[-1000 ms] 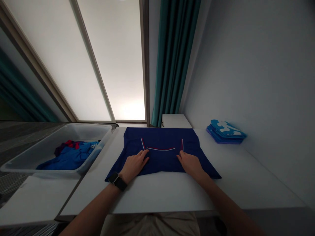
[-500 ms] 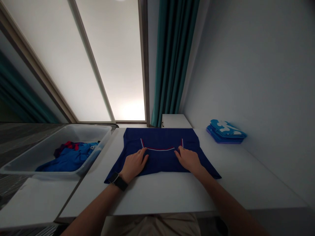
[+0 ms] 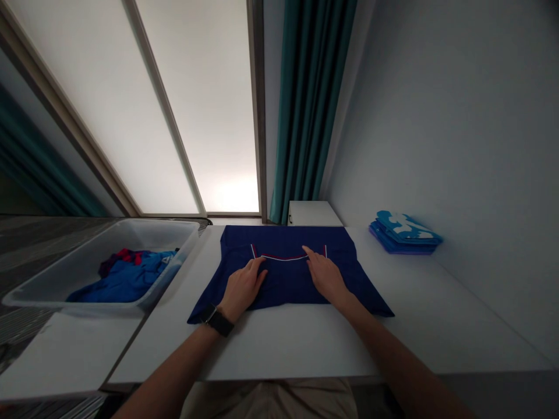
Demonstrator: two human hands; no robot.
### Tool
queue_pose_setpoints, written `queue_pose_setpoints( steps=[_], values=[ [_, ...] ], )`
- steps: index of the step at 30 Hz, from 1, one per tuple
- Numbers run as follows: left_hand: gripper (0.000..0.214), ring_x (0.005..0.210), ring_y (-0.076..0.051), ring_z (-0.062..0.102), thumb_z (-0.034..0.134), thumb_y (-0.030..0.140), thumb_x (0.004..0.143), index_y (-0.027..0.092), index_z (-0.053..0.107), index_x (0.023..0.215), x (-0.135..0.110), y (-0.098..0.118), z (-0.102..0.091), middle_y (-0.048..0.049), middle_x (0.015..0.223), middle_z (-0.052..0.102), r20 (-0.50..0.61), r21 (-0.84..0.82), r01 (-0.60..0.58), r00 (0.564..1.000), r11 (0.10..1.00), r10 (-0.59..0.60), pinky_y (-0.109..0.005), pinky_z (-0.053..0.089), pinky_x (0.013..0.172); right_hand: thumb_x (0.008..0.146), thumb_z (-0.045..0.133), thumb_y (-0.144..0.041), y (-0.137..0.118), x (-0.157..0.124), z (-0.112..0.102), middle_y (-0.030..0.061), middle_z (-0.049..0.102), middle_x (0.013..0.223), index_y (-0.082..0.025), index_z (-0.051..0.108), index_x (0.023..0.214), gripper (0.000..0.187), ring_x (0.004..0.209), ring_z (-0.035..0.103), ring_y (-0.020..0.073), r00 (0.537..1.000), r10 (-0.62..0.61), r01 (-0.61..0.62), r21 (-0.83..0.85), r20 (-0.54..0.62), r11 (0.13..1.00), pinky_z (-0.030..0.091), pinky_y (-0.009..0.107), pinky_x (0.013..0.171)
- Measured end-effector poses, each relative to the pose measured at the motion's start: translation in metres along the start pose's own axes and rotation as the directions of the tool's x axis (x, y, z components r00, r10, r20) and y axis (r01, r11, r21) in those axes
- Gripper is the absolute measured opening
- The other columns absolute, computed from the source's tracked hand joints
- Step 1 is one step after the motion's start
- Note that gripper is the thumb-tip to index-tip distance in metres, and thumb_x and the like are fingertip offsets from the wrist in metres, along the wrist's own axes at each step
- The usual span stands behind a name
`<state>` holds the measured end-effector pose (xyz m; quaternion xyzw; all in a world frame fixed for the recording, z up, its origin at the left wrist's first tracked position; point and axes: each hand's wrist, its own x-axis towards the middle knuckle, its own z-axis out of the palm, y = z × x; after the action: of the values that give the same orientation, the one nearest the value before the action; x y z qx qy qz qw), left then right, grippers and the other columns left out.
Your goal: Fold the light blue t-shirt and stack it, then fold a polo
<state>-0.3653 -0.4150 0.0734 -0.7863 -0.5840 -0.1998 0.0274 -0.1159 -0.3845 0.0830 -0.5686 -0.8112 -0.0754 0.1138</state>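
A dark navy shirt (image 3: 279, 285) lies spread on the white table, folded partly over itself, with red and white trim lines across its upper middle. Resting on the cloth, my left hand (image 3: 242, 289) has its fingertips at the left end of the curved trim, thumb apart from the fingers. A black watch is on that wrist. My right hand (image 3: 326, 278) lies over the shirt's right half, fingers stretched out, the index fingertip at the right part of the curved trim. Both hands look open, touching the fabric.
To the left, a clear plastic bin (image 3: 39, 297) holds crumpled blue and red clothes (image 3: 126, 276). A folded stack of blue cloth (image 3: 406, 234) sits at the right by the wall. Behind the table (image 3: 283, 349) stand a small white cabinet (image 3: 314, 214) and a teal curtain (image 3: 305, 116).
My right hand has shifted left and forward along the trim, its fingers now straighter. The curved trim sits slightly farther from me. My left hand has stayed near the trim's left end.
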Motion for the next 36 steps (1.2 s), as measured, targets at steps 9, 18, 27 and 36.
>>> queue_pose_setpoints(
  steps=[9, 18, 27, 36],
  values=[
    [0.043, 0.124, -0.025, 0.048, 0.034, 0.028, 0.099, 0.014, 0.040, 0.140, 0.009, 0.040, -0.008, -0.0138, 0.133, 0.053, -0.086, 0.072, -0.184, 0.978, 0.980, 0.190, -0.040, 0.040, 0.102, 0.097, 0.033, -0.016, -0.017, -0.004, -0.005, 0.0153, 0.058, 0.123, -0.014, 0.053, 0.132, 0.040, 0.111, 0.050, 0.0253, 0.992, -0.061, 0.053, -0.076, -0.107, 0.996, 0.039, 0.039, 0.094],
    [0.046, 0.135, -0.024, 0.042, 0.032, 0.033, 0.099, 0.014, 0.046, 0.139, 0.014, 0.052, 0.037, -0.0123, 0.144, 0.049, 0.041, 0.068, -0.177, 0.984, 0.982, 0.175, -0.043, 0.031, 0.112, 0.100, 0.023, -0.031, -0.027, -0.016, 0.025, 0.0106, 0.041, 0.150, -0.014, 0.042, 0.144, 0.051, 0.139, 0.033, 0.0225, 0.991, -0.112, 0.109, 0.048, 0.068, 0.993, 0.021, 0.045, 0.115],
    [0.049, 0.138, -0.025, 0.038, 0.030, 0.034, 0.100, 0.010, 0.044, 0.140, 0.010, 0.054, 0.033, -0.0127, 0.147, 0.045, 0.068, 0.095, -0.185, 0.981, 0.978, 0.179, -0.043, 0.029, 0.114, 0.100, 0.021, -0.030, -0.028, -0.019, 0.023, 0.0119, 0.033, 0.154, -0.009, 0.035, 0.147, 0.053, 0.142, 0.027, 0.0228, 0.988, -0.127, 0.126, 0.015, 0.093, 0.992, 0.019, 0.047, 0.116],
    [0.050, 0.139, -0.025, 0.036, 0.030, 0.034, 0.099, 0.010, 0.043, 0.142, 0.002, 0.055, 0.029, -0.0133, 0.149, 0.042, 0.085, 0.081, -0.202, 0.977, 0.976, 0.195, -0.045, 0.028, 0.114, 0.100, 0.021, -0.031, -0.028, -0.026, 0.024, 0.0116, 0.032, 0.154, -0.011, 0.034, 0.148, 0.054, 0.143, 0.027, 0.0219, 0.985, -0.149, 0.148, 0.017, 0.088, 0.989, 0.020, 0.046, 0.116]
  ],
)
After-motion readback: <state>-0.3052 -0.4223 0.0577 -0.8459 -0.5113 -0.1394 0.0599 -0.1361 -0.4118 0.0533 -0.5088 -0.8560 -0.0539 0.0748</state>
